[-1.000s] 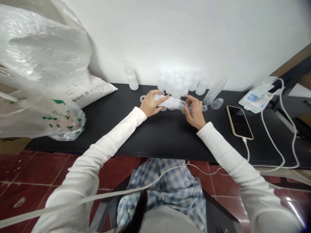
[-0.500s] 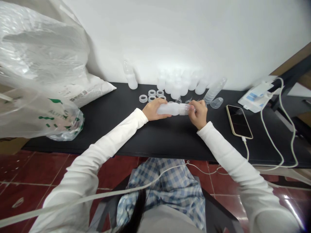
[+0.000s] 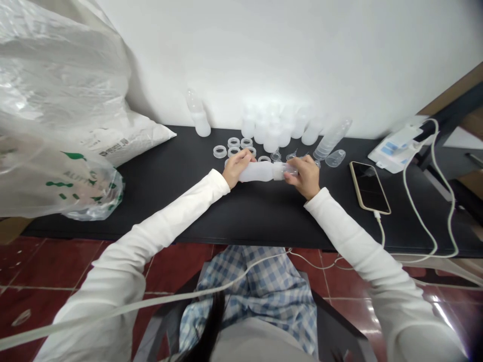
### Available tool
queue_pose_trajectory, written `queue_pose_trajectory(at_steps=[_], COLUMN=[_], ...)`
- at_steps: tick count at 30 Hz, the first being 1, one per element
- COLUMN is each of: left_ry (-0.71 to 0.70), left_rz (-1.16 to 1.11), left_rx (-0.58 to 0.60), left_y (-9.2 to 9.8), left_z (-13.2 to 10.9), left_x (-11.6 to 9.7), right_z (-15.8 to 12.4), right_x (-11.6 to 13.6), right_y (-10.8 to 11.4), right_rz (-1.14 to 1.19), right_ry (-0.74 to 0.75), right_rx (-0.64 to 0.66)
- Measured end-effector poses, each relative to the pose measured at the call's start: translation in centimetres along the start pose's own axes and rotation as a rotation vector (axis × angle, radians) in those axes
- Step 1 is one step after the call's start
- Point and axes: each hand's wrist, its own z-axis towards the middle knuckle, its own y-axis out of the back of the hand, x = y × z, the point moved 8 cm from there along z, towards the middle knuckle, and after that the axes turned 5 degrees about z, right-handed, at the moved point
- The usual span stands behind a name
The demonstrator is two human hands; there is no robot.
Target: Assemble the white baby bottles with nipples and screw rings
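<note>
A frosted white baby bottle lies sideways in the air over the table, held at both ends. My left hand is closed around its base end. At the other end, my right hand grips the clear cap, which sits over the white collar ring. Just behind the hands are several loose collar rings and a few clear teats. A clear cap lies on its side right of my right hand, next to a leaning stack of nested caps.
Several white bottles stand against the wall, with one capped bottle apart to their left. Large plastic bags fill the table's left end. A phone on a cable and a white box with cords lie right.
My left hand has shifted its grip toward the bottle's base end. The right hand's fingers now wrap further over the cap. The whole view has moved slightly.
</note>
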Motion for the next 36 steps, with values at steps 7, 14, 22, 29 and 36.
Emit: queue_pose_trajectory(at_steps=[7, 14, 22, 29, 36], left_ry=[0.175, 0.081, -0.179, -0.169, 0.053], left_rz=[-0.179, -0.098, 0.173, 0.248, -0.055], left_rx=[-0.127, -0.166, -0.200, -0.214, -0.230], left_y=[0.8, 1.2, 2.0, 3.4, 4.5], left_z=[0.1, 0.1, 0.0, 0.3, 1.2], left_x=[1.9, 2.3, 0.3, -0.9, 1.0], right_z=[0.4, 0.5, 0.5, 0.5, 0.2], right_x=[0.9, 1.1, -0.5, 0.5, -1.0], right_y=[-0.3, 0.0, -0.8, -0.5, 0.9], right_rz=[0.048, 0.099, 0.038, 0.009, -0.007], right_ry=[0.195, 0.157, -0.060, 0.067, -0.073], right_rx=[0.100, 0.081, 0.217, 0.137, 0.014])
